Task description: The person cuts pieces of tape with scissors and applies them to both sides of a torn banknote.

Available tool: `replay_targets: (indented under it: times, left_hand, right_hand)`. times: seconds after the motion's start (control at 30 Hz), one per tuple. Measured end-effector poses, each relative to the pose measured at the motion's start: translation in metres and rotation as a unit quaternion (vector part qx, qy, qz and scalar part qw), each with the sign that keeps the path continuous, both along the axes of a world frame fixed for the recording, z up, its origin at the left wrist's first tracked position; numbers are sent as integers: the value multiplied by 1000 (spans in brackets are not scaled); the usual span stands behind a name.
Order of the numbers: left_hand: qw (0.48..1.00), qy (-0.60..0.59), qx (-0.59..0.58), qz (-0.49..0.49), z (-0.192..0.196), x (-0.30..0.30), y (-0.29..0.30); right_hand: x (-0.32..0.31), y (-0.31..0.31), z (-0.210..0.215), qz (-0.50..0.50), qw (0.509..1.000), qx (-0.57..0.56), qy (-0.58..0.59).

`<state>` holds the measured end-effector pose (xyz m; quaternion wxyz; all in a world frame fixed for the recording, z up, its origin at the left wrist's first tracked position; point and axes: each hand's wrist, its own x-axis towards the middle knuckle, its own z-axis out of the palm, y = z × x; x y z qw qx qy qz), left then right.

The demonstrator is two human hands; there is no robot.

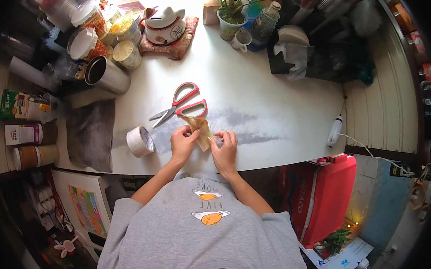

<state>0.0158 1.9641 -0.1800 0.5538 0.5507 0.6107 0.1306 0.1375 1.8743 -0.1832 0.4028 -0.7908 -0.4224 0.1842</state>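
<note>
Close to the front edge of the white table, both my hands pinch a crinkled, yellowish-brown, shiny piece [202, 129] that looks like folded paper or film. My left hand [182, 143] grips its left side with thumb and fingers. At its right side my right hand [224, 148] has thumb and fingertips closed on the edge. Just beyond the piece lie red-and-grey-handled scissors [177, 105], their blades spread and pointing left. A roll of white tape [140, 141] rests left of my left hand, apart from it.
A cat-shaped ceramic figure [165, 27] sits on a red cushion at the back, beside several food tubs [125, 54] and a metal cup [107, 74]. A potted plant [230, 24], a mug [241, 40] and a tissue box [292, 53] stand further right. A red cooler [327, 198] is below the table's right edge.
</note>
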Motion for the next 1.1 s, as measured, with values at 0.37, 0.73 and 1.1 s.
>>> replay_targets:
  times: [0.37, 0.73, 1.1]
  left_hand:
    - [951, -217, -68, 207, -2, 9, -15]
    - [944, -298, 54, 127, 4, 5, -22]
    - [945, -294, 116, 82, 74, -12, -17]
  right_hand:
    - [5, -6, 16, -52, 987, 0, 150]
    - [7, -3, -6, -111, 921, 12, 373]
    - [12, 1, 43, -78, 889, 64, 446]
